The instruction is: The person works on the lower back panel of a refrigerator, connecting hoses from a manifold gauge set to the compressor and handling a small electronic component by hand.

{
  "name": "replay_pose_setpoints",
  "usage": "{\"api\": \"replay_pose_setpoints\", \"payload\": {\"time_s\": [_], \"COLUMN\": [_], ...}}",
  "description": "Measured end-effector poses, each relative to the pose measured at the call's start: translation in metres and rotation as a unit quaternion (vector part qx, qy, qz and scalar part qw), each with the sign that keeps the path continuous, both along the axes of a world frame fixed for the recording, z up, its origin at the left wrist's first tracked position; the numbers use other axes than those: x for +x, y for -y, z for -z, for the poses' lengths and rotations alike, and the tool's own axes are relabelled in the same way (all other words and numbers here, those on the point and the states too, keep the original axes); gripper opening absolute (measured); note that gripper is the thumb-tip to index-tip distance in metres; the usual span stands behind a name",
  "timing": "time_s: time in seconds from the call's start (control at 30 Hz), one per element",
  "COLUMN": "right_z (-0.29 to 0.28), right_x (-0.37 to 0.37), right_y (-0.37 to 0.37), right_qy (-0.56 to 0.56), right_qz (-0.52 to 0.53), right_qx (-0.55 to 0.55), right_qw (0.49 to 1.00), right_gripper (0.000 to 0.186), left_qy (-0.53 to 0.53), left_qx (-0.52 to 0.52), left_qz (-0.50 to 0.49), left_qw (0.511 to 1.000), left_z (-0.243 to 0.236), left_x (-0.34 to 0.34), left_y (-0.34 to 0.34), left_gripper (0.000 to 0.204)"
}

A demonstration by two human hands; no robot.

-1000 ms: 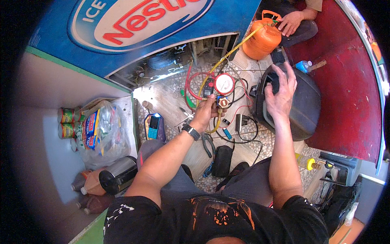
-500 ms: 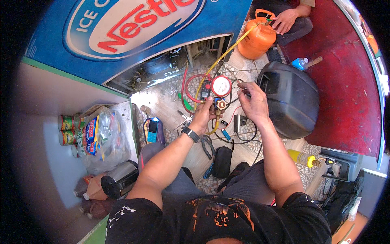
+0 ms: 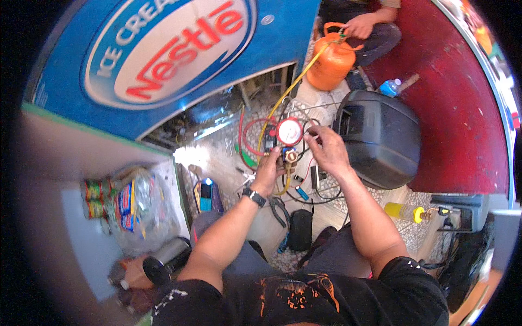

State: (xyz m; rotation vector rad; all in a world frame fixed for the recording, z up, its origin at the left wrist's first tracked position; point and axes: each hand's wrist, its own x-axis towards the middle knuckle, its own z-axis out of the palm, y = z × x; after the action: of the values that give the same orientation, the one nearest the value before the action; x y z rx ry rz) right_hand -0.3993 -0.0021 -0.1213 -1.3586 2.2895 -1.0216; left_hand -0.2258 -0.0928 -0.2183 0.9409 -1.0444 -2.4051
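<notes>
A manifold gauge [image 3: 289, 132] with a round white dial and red rim is held up over the floor. My left hand [image 3: 267, 173] is closed around its lower body, beside a brass-coloured knob [image 3: 292, 157]. Just right of the dial hovers my right hand [image 3: 330, 151], its fingers bent and a little apart from the thumb, with nothing visible between them. A red hose [image 3: 246, 130] loops left of the gauge. From the gauge a yellow hose [image 3: 296, 81] runs up to an orange gas cylinder [image 3: 330, 65], where another person's hand [image 3: 360, 26] rests on the valve.
A large black case [image 3: 378, 138] stands right of my hands. Pliers [image 3: 279, 211], a black pouch [image 3: 300, 230] and cables lie by my feet. At left are a mobile phone [image 3: 206, 196] and a shelf with cans and plastic bags [image 3: 142, 212]. A blue freezer panel [image 3: 272, 49] stands ahead.
My right hand has moved closer to the gauge dial. My left hand keeps its hold on the gauge. The whole view has shifted and tilted slightly.
</notes>
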Motion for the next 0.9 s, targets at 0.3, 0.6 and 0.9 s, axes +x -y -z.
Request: {"api": "replay_pose_setpoints", "payload": {"time_s": [0.3, 0.6, 0.9], "right_z": [0.016, 0.005, 0.000], "right_x": [0.004, 0.022, 0.044], "right_y": [-0.001, 0.000, -0.004], "right_qy": [-0.024, 0.025, -0.043], "right_qz": [-0.033, -0.009, -0.051], "right_qx": [-0.015, 0.051, 0.076], "right_qw": [0.999, 0.998, 0.995], "right_gripper": [0.035, 0.051, 0.057], "left_qy": [-0.011, -0.002, -0.007], "left_qx": [-0.004, -0.002, 0.014], "left_qz": [0.016, 0.014, -0.015], "left_qw": [1.000, 1.000, 1.000], "left_z": [-0.001, -0.012, -0.008], "left_x": [-0.001, 0.002, -0.001], "left_y": [0.004, -0.001, -0.001], "left_gripper": [0.046, 0.044, 0.041]}}
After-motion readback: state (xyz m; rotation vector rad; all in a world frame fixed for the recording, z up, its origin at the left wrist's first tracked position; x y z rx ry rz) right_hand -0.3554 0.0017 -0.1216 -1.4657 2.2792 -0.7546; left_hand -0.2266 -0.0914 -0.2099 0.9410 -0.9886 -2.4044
